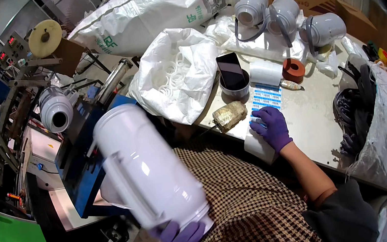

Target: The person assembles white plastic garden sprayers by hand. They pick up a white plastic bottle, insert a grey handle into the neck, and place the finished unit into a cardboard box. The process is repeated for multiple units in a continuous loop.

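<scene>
- Gripping from below, the person's left hand (179, 239), in a purple glove, has its fingers wrapped round the bottom rim of a white plastic flask body (147, 169), which it holds tilted over the lap; the shell is blurred, and its side shows a moulded handle but no sticker that can be made out.
- The checked apron (244, 203) covers the lap between the two arms.
- The right hand (272, 127), also gloved in purple, rests flat and spread on a strip of label sheet (264, 98) at the near edge of the table (312, 124), fingertips on the blue-and-white stickers; whether it has one pinched cannot be told.
- Judging by this, the shell in hand is not yet labelled and the sticker is only being picked.
- Just beyond the strip stand a white roll (266, 72), a brown tape roll (293, 70) and a phone propped in a small cup (233, 73).
- On the left, another flask body (55, 110) sits on the blue machine (80, 161).
- At the far edge three grey-white flask bodies (285, 13) stand with straps on, so a few pieces look finished.
- Behind, an open white bag of plastic rings (174, 74) suggests more work remains.
</scene>
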The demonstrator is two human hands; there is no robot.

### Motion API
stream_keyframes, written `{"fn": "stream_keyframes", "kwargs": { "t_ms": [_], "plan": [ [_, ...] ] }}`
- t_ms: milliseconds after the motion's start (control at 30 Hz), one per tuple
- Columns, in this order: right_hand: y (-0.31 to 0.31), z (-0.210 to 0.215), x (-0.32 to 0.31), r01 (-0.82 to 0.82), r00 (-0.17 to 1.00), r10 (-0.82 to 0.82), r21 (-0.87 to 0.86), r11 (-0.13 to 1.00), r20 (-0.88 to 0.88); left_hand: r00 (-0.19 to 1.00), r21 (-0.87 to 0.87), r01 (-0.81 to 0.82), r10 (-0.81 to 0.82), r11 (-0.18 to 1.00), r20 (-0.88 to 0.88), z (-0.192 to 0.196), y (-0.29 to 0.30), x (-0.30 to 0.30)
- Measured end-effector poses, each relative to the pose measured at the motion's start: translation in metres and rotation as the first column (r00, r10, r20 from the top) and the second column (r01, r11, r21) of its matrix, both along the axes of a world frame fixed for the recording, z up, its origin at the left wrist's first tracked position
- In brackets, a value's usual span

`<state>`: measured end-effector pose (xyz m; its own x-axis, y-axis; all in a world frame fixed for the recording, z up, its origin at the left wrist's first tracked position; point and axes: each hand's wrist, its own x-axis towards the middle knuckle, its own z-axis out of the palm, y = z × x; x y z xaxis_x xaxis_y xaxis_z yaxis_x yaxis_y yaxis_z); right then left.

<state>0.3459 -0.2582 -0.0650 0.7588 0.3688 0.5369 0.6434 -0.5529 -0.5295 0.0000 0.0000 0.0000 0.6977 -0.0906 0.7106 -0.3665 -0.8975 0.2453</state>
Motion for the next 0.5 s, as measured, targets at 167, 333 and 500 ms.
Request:
{"fn": "stream_keyframes", "kwargs": {
  "t_ms": [167, 333, 500],
  "plan": [
    [0.005, -0.018, 0.007, 0.131, 0.990, -0.138, -0.138, 0.982, -0.040, 0.992, 0.430, 0.048, 0.006, 0.901, -0.123, -0.021, 0.016, 0.053],
    [0.001, -0.014, 0.007, 0.063, 0.998, -0.063, -0.008, 0.998, -0.029, 0.987, 0.463, 0.058, 0.019, 0.884, -0.160, -0.019, 0.023, 0.053],
    [0.022, 0.042, -0.014, -0.194, 0.972, 0.190, 0.018, 0.981, 0.141, 0.989, 0.517, 0.044, 0.035, 0.855, -0.141, -0.031, 0.025, 0.050]
  ]
}}
